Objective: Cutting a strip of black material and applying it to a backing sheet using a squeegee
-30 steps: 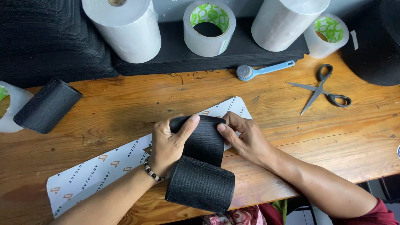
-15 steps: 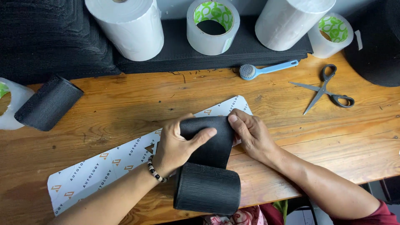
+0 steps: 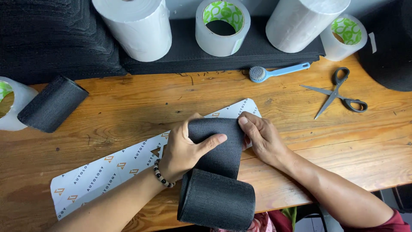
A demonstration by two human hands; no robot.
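Pressing down on the free end of the black band (image 3: pixel 216 144), both hands were placed at its opposite edges so that the strip was kept flat and square over the white strip (image 3: pixel 107 172) beneath it. The band was located at the near middle of the table (image 3: pixel 128 103), with its unwound end laid across the white strip and its roll (image 3: pixel 216 199) resting at the table's near edge, just below the hands.

The left hand (image 3: pixel 184 148) was set on the band's left edge, with the thumb extended rightward across the black surface and the fingers curled around the edge; the band was thus grasped, not merely touched. A bead bracelet (image 3: pixel 162 176) was worn at that wrist. The right hand (image 3: pixel 264 137) was laid against the right edge, fingers bent and fingertips pressed on the band's upper right corner, apparently so that the corner could be held in line with the end of the white strip. Whether the edge was pinched or only pressed by this hand could not be told.

Both forearms were brought in from the near edge and angled inward toward the band.

The scissors (image 3: pixel 337 92), the blue brush (image 3: pixel 277 72) and a second black roll (image 3: pixel 51 103) were left well apart from the hands.
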